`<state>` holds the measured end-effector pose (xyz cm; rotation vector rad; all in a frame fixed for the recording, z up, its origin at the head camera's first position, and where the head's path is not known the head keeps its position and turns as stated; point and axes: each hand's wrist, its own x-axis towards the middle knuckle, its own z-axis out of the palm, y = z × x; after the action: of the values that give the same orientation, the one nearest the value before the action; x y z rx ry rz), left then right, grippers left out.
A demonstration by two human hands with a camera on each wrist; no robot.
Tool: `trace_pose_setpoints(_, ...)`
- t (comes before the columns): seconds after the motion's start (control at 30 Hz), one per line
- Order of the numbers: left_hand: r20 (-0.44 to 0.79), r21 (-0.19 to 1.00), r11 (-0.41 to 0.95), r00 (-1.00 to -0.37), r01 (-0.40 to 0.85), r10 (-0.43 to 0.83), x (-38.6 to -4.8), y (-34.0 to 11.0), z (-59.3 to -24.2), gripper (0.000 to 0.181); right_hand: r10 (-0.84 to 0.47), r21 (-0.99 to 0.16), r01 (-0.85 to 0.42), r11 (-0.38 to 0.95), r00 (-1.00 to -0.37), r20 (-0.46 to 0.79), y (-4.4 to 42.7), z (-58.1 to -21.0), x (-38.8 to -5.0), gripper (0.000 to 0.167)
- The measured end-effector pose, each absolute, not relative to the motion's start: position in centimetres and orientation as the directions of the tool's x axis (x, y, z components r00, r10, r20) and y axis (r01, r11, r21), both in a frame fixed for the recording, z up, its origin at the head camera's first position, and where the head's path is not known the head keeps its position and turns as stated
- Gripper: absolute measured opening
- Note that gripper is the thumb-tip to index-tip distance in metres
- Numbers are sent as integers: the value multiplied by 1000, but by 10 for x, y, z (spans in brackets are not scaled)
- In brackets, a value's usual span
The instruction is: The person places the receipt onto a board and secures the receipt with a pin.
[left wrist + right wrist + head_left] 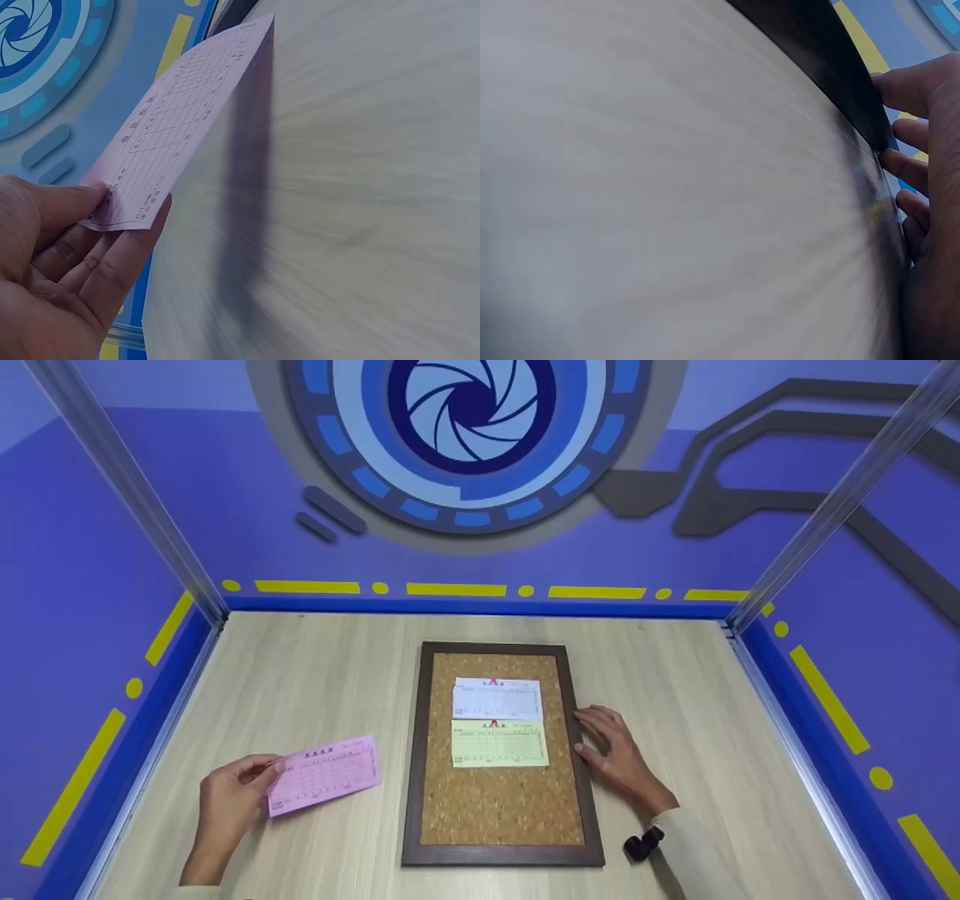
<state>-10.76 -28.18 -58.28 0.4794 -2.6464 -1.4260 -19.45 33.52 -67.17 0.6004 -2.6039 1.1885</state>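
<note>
My left hand (231, 802) pinches a pink printed form (326, 775) by its left end, thumb on top and fingers beneath. The slip is raised off the table and slightly bent, as the left wrist view (176, 120) of the form shows. A cork board (502, 814) in a dark brown frame lies in the middle. Pinned to it with red pins are a white form (495, 701) and, just below, a light green form (501, 746). My right hand (619, 754) rests its fingertips and thumb against the frame's right edge, holding nothing.
The pale wooden table (322, 660) carries the board. Blue and purple printed panels (480, 562) stand at the back and both sides, with metal posts (832, 510) in the corners. A black device (643, 844) sits at the right wrist.
</note>
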Motion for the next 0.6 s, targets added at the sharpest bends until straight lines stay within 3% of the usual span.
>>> trace_pose_setpoints(0.37,-60,877,446,-962,-179,-268,-116,-275,-575,20,-271,-641,-477,601,-876,398,335,-669,-195,54)
trace_pose_setpoints(0.6,-50,880,441,-958,-175,-281,-118,-274,-573,19,-260,-689,-396,607,-918,298,334,-669,-193,56)
